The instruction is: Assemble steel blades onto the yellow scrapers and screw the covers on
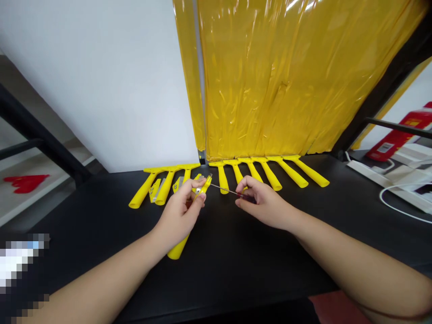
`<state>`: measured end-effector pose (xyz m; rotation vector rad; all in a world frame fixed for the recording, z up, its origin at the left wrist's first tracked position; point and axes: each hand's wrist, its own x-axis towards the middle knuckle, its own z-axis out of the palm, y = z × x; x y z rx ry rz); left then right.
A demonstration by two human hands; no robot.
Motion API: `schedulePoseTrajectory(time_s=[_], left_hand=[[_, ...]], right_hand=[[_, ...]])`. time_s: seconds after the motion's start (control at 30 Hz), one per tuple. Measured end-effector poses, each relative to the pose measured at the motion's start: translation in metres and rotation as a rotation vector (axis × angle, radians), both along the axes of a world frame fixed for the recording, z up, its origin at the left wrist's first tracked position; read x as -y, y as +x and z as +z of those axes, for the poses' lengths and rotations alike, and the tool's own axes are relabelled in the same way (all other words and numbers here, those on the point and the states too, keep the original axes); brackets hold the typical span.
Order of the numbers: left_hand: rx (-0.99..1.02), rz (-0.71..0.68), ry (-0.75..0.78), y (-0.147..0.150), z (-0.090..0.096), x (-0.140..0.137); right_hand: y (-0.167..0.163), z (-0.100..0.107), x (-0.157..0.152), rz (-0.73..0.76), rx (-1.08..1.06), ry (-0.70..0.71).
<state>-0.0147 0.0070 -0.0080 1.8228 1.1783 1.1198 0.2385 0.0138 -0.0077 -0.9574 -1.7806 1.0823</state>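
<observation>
My left hand (184, 202) is closed around a small yellow piece with a metal part (206, 183), pinched between thumb and fingers and tilted. Below that hand a yellow handle (178, 248) sticks out; whether it joins the pinched piece is hidden. My right hand (261, 196) grips a screwdriver (224, 189) by its dark reddish handle, mostly covered by the fingers. Its thin shaft points left, the tip at or close to the yellow piece. Two similar yellow pieces with metal plates (155, 191) lie left of my left hand among the yellow T-shaped handles (140, 191).
Several more yellow T-shaped handles (266, 173) stand in a row along the back of the black table (236, 265). Behind them hangs a yellow plastic sheet (270, 81) beside a white panel (111, 81). At right are white power strips (391, 184) with cables and a red bottle (388, 141).
</observation>
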Motion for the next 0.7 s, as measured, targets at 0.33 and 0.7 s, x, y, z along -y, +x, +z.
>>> schedulePoseTrajectory(time_s=[0.33, 0.7], left_hand=[[0.040, 0.002, -0.014, 0.002, 0.001, 0.001], [0.107, -0.022, -0.120, 0.003, 0.004, 0.002]], right_hand=[[0.005, 0.002, -0.006, -0.033, 0.091, -0.065], [0.010, -0.006, -0.017, -0.080, 0.104, -0.043]])
